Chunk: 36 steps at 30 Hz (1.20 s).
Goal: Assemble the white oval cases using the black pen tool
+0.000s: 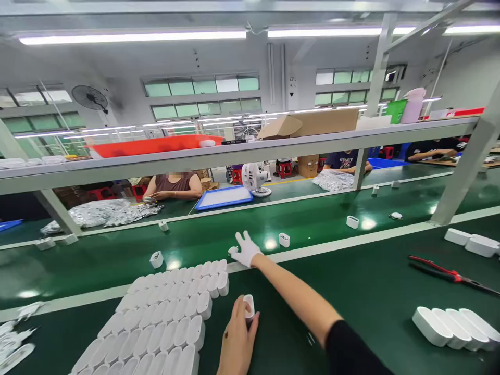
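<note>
Here, left hand: the bare left hand (237,341) holds a small white plastic case (249,307) upright between thumb and fingers, low on the table (363,307) near its near edge.
Held case: white, rounded, oval in outline, with its open end up; small enough to sit within the fingers.
Right hand: the right hand (246,250), in a white glove, reaches across to the far edge of the table with its fingers spread wide; nothing is in it.
Belt: a green conveyor belt (117,255) runs just past the table's far edge; single white cases stand on it, one (284,240) just beside the gloved hand, another (157,259) further left, a third (352,222) further right.
Block of cases: a tight block of white cases (164,323) lies in slanted rows at the table's left, just beside the left hand.
Right side: a short row of larger white shells (455,325) lies near the table's right edge; red-handled pliers (445,271) lie behind them.
Shelf: an overhead shelf (234,153) carries an orange tray (152,146) and a cardboard box (312,124).
Beyond: a person (175,186) sits across the belt beside a blue tray (224,197) and a small white fan (253,179).
</note>
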Motion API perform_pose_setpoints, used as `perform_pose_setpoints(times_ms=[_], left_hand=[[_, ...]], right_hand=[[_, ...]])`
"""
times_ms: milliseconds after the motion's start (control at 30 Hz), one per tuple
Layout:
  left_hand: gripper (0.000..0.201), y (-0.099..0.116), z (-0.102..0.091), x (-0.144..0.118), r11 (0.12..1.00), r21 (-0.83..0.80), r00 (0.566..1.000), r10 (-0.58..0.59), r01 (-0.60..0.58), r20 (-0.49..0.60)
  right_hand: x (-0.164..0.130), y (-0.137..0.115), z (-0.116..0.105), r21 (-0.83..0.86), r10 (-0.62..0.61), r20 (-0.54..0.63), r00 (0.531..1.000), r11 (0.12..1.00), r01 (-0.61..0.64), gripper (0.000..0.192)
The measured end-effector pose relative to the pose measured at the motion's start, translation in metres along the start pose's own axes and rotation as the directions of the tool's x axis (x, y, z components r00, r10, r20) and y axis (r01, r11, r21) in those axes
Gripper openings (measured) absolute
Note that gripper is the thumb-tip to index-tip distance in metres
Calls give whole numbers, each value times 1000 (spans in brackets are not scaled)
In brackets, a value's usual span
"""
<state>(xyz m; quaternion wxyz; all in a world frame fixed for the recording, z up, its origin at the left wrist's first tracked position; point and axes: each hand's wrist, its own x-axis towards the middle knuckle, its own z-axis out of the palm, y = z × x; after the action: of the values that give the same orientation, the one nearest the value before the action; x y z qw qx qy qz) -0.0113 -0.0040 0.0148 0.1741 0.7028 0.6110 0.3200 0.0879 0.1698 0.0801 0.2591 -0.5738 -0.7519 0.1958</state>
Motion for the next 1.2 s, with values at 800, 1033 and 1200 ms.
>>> perform_pose_setpoints(times_ms=[800, 1033, 1200], left_hand=[[62, -1, -1, 4, 948, -286, 990, -128, 140, 61], [56, 2, -4, 8, 937, -335, 993, -64, 94, 102], [55, 4, -7, 8, 925, -376, 992, -13, 61, 129]], right_hand=[[-164, 147, -59, -258, 183, -169, 968, 940, -223, 58], [-158, 141, -57, -315, 282, -187, 941, 890, -330, 55], [-159, 140, -59, -250, 294, -241, 925, 902, -352, 52]])
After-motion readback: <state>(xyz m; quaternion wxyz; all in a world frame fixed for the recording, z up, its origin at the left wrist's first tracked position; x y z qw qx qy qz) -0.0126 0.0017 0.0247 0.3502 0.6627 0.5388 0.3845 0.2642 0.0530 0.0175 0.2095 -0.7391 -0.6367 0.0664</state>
